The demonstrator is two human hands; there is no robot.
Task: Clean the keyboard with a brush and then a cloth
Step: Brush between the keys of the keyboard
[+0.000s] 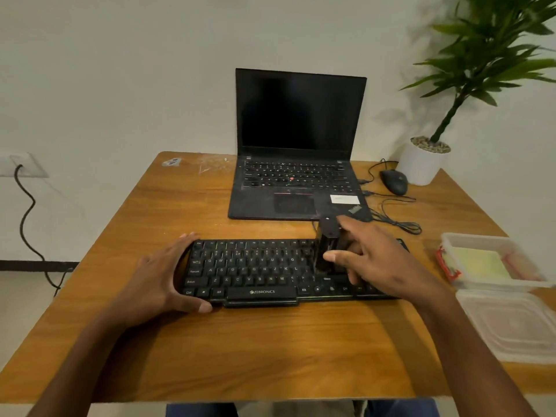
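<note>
Keyboard (255, 270) flat on worktop (270, 341). Left hand (162, 275) braces its left end, fingers extended. Right hand (376, 260) grips brush (326, 248) upright on keys. Open container (493, 260) at right holds yellow cloth (478, 263); lid (511, 323) beside it.

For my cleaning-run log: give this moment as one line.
step: brushing | right hand: holds black brush on black Zebronics keyboard | left hand: steadies keyboard edge | yellow cloth: in clear plastic box
</note>
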